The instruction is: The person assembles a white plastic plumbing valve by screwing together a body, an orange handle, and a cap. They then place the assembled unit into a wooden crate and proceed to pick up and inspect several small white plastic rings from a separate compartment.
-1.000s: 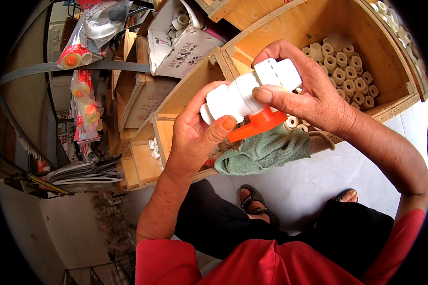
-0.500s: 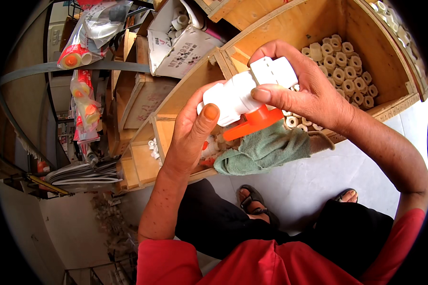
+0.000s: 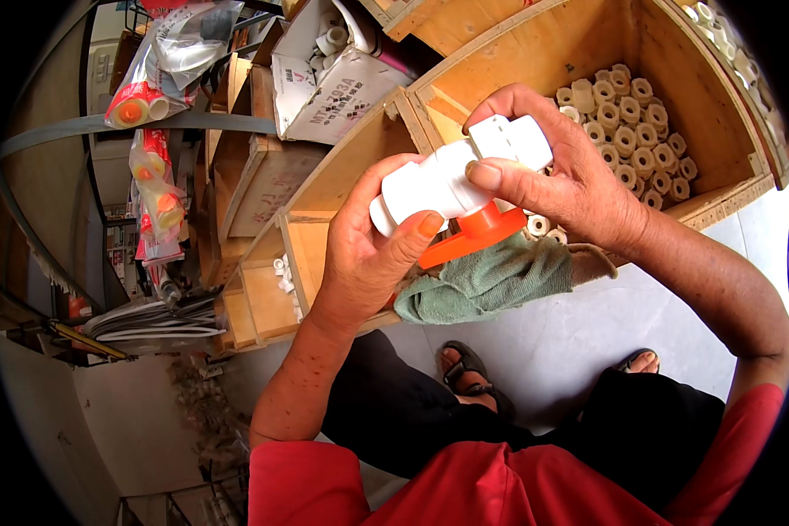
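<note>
Okay, grasping white valve (image 3: 443, 180) by both ends, with left hand (image 3: 359, 250) curled around one and right hand (image 3: 579, 184) around the other. Held in air above near edge of wooden bin (image 3: 719, 204), just over green cloth (image 3: 495, 285). Could slip, given smooth rounded plastic and any easing of thumb pressure, then drop among white nuts (image 3: 625, 139) or past bin edge onto floor (image 3: 543, 351). Could also catch orange handle (image 3: 478, 235) on cloth, swinging it by accident.

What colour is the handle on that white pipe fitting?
The handle is bright orange-red, showing best in the head view.
</note>
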Demonstrator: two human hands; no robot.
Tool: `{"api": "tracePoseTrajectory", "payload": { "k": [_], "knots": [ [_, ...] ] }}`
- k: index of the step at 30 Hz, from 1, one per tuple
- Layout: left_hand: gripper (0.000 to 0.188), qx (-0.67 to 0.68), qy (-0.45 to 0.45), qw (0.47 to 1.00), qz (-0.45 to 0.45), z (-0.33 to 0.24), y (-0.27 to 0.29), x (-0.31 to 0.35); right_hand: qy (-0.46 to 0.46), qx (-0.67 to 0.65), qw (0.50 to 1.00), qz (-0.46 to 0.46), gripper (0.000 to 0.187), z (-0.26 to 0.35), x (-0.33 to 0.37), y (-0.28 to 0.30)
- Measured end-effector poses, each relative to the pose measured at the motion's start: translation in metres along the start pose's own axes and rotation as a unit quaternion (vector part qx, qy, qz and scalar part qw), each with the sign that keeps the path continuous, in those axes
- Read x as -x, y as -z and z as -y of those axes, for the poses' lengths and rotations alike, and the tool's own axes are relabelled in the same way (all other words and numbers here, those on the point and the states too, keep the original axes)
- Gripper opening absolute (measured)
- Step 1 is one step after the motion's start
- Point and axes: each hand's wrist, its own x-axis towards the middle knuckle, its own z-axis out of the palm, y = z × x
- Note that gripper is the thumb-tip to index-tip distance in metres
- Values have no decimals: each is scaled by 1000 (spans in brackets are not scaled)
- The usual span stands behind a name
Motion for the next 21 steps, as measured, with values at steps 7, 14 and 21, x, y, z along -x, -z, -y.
{"api": "tracePoseTrajectory", "payload": {
  "k": [7,14,21],
  "knots": [
    [51,-33,-19,999,-1,-4,-4,-1,-36,-19,999,3,46,1,1,1],
    [52,-57,-31,997,-40,-1,-8,1,-84,-91,992,25,47,-2,3,-1],
    [53,-305,-161,936,-73,3,-12,-6,-195,-149,967,61,47,-13,3,2]
  ]
}}
